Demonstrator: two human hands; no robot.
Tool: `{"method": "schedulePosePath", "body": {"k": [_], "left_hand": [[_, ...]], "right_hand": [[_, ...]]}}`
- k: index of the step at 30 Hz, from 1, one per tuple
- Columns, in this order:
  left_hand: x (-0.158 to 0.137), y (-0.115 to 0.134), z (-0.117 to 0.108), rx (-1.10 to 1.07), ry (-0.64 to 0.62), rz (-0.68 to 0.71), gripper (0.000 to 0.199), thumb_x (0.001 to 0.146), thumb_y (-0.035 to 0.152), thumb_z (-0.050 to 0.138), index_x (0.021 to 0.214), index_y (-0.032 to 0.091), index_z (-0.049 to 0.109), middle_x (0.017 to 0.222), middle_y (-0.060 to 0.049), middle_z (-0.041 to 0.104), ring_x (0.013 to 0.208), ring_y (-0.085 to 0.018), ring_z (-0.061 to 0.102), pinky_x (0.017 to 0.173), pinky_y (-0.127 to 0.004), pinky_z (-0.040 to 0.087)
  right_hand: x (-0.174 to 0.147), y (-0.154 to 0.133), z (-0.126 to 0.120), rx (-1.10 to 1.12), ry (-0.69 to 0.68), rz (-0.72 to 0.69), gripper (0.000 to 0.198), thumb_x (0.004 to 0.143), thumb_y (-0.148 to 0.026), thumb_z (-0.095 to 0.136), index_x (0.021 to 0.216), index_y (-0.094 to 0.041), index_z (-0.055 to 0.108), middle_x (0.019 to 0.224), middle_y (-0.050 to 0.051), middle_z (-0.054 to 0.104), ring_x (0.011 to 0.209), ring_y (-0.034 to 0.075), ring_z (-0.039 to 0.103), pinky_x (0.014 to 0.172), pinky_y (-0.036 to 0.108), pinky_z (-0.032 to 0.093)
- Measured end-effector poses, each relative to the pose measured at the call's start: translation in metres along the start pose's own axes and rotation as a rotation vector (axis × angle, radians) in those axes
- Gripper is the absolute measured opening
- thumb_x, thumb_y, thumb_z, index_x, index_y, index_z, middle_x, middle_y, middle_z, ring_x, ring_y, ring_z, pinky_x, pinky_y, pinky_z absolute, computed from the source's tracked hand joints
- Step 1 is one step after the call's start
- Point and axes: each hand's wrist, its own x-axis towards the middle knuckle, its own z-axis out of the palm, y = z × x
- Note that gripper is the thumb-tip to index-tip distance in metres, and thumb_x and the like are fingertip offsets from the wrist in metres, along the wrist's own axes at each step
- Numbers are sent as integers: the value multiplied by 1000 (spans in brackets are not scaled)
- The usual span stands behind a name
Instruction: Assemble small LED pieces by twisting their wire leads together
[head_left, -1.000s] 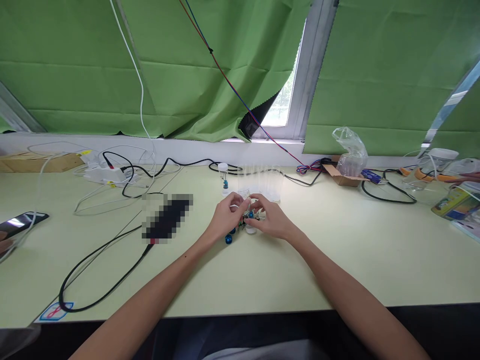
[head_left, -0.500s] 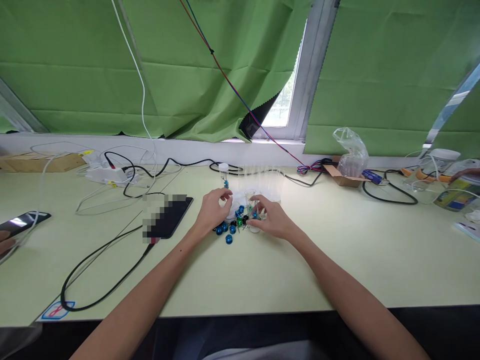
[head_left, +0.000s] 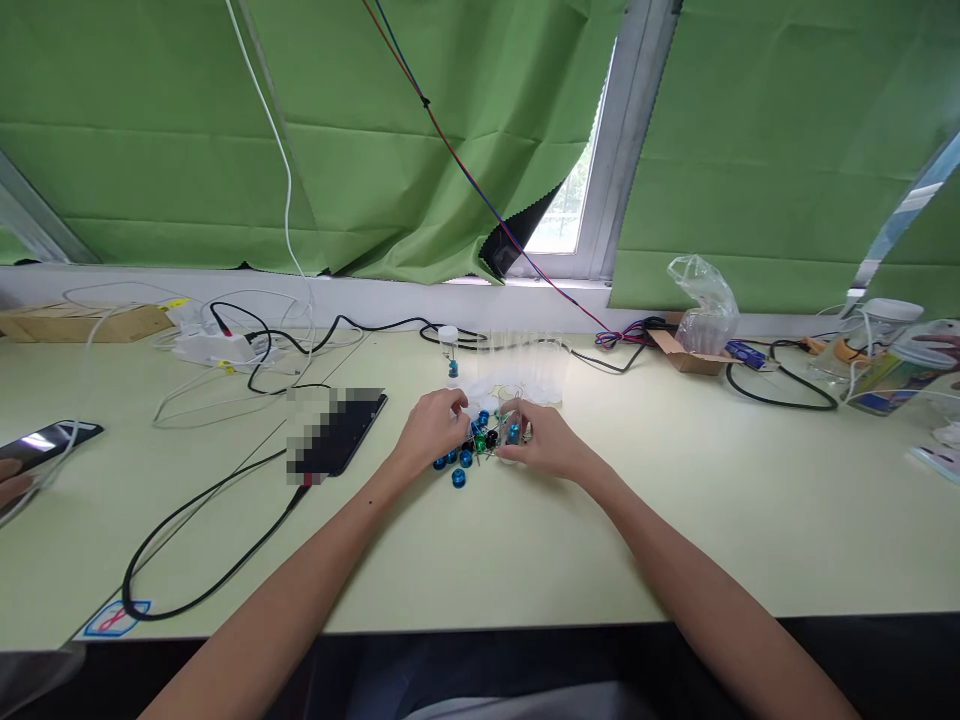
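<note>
My right hand (head_left: 547,438) has its thumb and fingers around a small clear vial (head_left: 510,452), which stands upright with a blue piece (head_left: 513,432) inside. To its left, my left hand (head_left: 431,432) is closed over the edge of a small pile. Whatever its fingertips pinch is too small or hidden to name. In the pile lie several blue round pieces (head_left: 459,478), a green one (head_left: 480,442), a black one (head_left: 491,439) and thin metal pins. Behind my left hand stands a white-capped vial (head_left: 448,350) with a blue piece in it.
Several clear vials (head_left: 521,355) stand in a row behind the pile. A phone (head_left: 352,435) with a black cable (head_left: 217,590) lies at left. Farther right are a cardboard box (head_left: 694,358) with a plastic bag and a jar (head_left: 900,375) beside another person's hand.
My left hand has lowered slightly toward the pile and its fingers have closed in. My right hand has closed more around the vial. At far right, the jar has shifted left.
</note>
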Motion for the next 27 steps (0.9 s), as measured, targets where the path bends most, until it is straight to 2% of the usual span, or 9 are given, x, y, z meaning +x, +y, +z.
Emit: {"method": "schedulePosePath", "body": {"k": [6, 14, 18, 21, 27], "left_hand": [[0, 0, 1, -7, -28, -11, 25, 77, 22, 46, 88, 18, 68, 82, -7, 68, 77, -24, 61, 69, -33, 43], [0, -3, 6, -35, 23, 36, 27, 77, 16, 43, 90, 18, 67, 84, -8, 68, 78, -24, 61, 72, -34, 44], [1, -5, 7, -46, 107, 68, 28, 81, 12, 40, 91, 18, 65, 92, -9, 67, 86, -24, 61, 77, -36, 45], [1, -6, 6, -73, 191, 58, 28, 83, 12, 39, 94, 18, 63, 91, -9, 65, 84, -24, 61, 75, -36, 46], [1, 1, 3, -262, 385, 66, 21, 88, 17, 43, 98, 18, 62, 97, -8, 64, 84, -19, 62, 72, -31, 52]], "right_hand": [[0, 0, 2, 0, -17, 7, 48, 70, -31, 74, 114, -22, 56, 81, 0, 63, 72, 16, 52, 67, 29, 41], [0, -2, 4, -28, 11, -12, 41, 71, -33, 73, 106, -19, 57, 79, 0, 62, 71, 16, 52, 65, 29, 40], [1, -1, 6, -48, 32, -25, 35, 72, -36, 72, 97, -19, 55, 78, 1, 60, 71, 16, 51, 64, 28, 39], [0, -2, 6, -53, 49, -37, 31, 75, -38, 69, 95, -20, 54, 76, 0, 59, 70, 16, 50, 63, 28, 38], [-3, -8, 4, -22, 67, -41, 24, 79, -38, 63, 94, -22, 52, 64, -4, 54, 60, 13, 45, 60, 26, 35]]}}
